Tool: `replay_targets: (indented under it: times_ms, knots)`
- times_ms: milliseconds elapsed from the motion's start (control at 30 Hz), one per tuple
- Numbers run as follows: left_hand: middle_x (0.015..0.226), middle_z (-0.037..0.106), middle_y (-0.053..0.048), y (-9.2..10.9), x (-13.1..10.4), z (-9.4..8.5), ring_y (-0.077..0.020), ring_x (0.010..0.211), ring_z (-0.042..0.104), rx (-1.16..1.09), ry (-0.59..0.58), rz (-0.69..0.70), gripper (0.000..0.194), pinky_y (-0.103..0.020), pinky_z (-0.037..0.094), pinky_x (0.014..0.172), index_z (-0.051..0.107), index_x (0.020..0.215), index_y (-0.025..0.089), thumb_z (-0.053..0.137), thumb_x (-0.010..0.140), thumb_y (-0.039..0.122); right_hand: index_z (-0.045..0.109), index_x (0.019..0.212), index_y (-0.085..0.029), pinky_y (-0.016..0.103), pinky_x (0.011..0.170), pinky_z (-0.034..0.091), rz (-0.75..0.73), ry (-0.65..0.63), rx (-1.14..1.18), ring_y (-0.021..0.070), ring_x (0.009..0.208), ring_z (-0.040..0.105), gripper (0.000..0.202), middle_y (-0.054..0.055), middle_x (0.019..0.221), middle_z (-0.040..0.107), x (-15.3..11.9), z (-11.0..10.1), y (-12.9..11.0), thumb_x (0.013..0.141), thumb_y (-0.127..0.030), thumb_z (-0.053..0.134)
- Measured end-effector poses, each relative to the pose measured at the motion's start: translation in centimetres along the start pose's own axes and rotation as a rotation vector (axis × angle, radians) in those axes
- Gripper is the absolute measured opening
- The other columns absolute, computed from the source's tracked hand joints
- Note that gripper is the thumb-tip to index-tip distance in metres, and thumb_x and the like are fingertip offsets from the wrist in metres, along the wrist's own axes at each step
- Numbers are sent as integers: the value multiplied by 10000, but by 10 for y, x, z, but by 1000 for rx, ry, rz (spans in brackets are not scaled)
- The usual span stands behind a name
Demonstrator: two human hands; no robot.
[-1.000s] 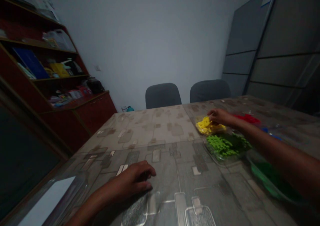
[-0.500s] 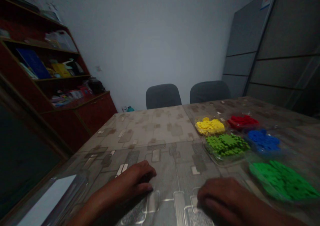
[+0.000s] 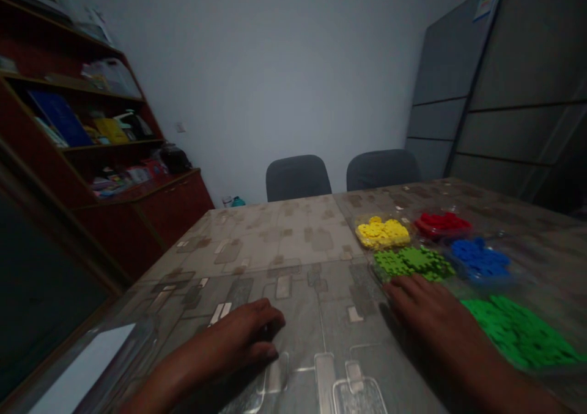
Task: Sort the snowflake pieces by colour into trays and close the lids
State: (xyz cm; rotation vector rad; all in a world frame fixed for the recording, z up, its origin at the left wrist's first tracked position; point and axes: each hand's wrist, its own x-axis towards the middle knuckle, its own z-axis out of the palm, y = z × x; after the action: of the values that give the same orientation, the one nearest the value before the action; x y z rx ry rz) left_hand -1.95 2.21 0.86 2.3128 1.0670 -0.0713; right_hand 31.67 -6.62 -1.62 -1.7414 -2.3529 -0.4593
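My left hand (image 3: 254, 330) rests on the patterned tabletop with its fingers loosely bent and the thumb apart; nothing is in it. Stretched forward over the table, my right hand (image 3: 424, 302) is at the near edge of a clear tray of olive-green snowflake-like pieces (image 3: 413, 261). Its fingers look extended and hold nothing visible; whether they touch the tray I cannot tell. Close to the right forearm lies a tray of bright green pieces (image 3: 523, 331). Behind are trays of yellow pieces (image 3: 383, 232), red pieces (image 3: 443, 223) and blue pieces (image 3: 480, 258).
A clear container with a white sheet (image 3: 85, 368) sits at the table's left edge. Two grey chairs (image 3: 298, 178) stand across the table (image 3: 284, 236). A red-brown shelf unit (image 3: 169, 200) is at the left, grey sliding panels (image 3: 440, 71) at the right.
My right hand has moved forward and up from the near tabletop to the tray of olive-green pieces, its fingers now more extended. My left hand has stayed nearly still.
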Motion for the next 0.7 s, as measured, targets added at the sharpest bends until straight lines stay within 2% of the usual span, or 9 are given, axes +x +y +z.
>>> replay_targets:
  times_ms: [133, 300, 533, 700]
  knots:
    - [1073, 644, -45, 4, -2, -4, -241, 950, 605, 17, -14, -20, 281, -363, 455, 833, 627, 1097, 258, 628, 816, 262, 701, 929, -157, 446, 718, 474, 96, -26, -154, 318, 865, 645, 283, 140, 934, 714, 9, 0, 15, 801, 0, 503]
    - [1074, 668, -49, 11, -5, -8, -245, 964, 617, 32, -24, -32, 293, -363, 462, 842, 638, 1102, 245, 619, 810, 257, 702, 779, -187, 408, 699, 434, 117, 27, -148, 287, 776, 643, 113, 84, 817, 711, 15, 2, 22, 784, -88, 648]
    - [1055, 678, -46, 11, -6, -8, -237, 944, 620, 42, -23, -28, 293, -344, 465, 838, 646, 1097, 246, 616, 808, 280, 675, 736, -198, 369, 689, 377, 115, 91, -150, 261, 751, 620, 95, 62, 789, 700, 12, 5, 18, 768, -109, 663]
    - [1054, 678, -46, 8, -8, -7, -240, 945, 623, 47, -23, -22, 301, -345, 466, 844, 647, 1104, 253, 600, 808, 284, 649, 720, -202, 356, 707, 369, 97, 114, -150, 243, 752, 608, 148, 47, 767, 689, 14, 11, 19, 774, -67, 623]
